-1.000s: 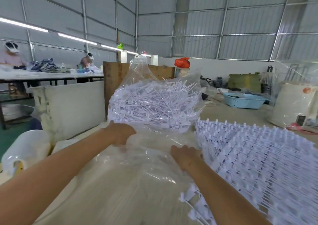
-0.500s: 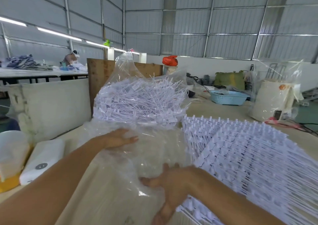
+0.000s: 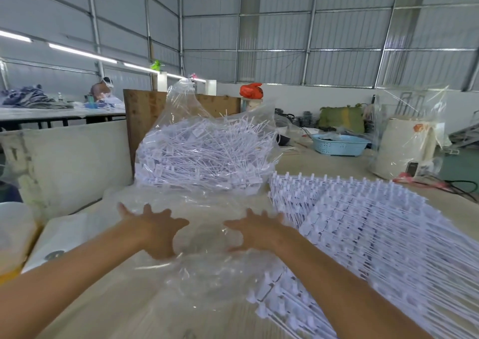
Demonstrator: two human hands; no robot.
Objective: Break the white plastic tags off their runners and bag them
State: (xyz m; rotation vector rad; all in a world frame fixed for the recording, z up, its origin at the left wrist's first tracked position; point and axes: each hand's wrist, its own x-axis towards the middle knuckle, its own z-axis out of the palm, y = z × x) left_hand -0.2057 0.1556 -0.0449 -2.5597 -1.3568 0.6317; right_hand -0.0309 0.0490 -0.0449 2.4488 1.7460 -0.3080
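**Both hands spread on the clear bag, tags heaped behind**

The left hand [image 3: 153, 231] lay flat with fingers splayed and straight, pressing on the crumpled clear plastic bag [image 3: 207, 250] spread over the table [image 3: 108, 310]. The right hand [image 3: 255, 231] matched it, fingers fanned out and relaxed on the same film, gripping nothing. The two hands sat near each other, a patch of wrinkled plastic between them. Just beyond the fingertips, the far part of the bag held a loose heap of white plastic tags [image 3: 204, 154]. To the right, touching the bag's edge, lay stacked runners [image 3: 375, 235] with tags still attached. Farther back stood a blue basket [image 3: 339, 145].
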